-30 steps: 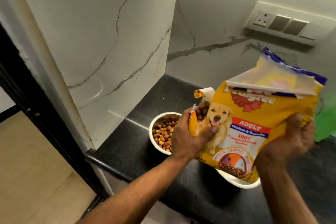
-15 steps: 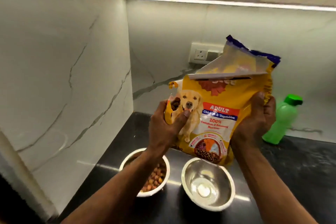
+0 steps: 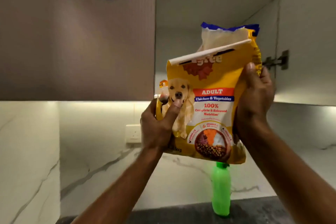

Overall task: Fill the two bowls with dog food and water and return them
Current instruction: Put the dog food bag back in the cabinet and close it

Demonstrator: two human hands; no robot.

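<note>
A yellow dog food bag (image 3: 211, 103) with a dog picture and a white clip across its folded top is held upright at chest height in front of an open upper cabinet (image 3: 209, 14). My left hand (image 3: 160, 125) grips its lower left edge, thumb on the dog picture. My right hand (image 3: 254, 100) grips its right edge. A green water bottle (image 3: 221, 189) stands on the dark counter (image 3: 254, 211) right below the bag. Neither bowl is in view.
A closed brown cabinet door (image 3: 78, 42) labelled WS 19 hangs at the upper left. The open cabinet's door hinge (image 3: 276, 61) shows to the right. A wall socket (image 3: 133, 132) sits on the marble backsplash behind my left hand.
The bag has risen from above the two bowls up to the open upper cabinet, with both hands still holding it. My view has tilted upward, so the bowls have dropped out of sight.
</note>
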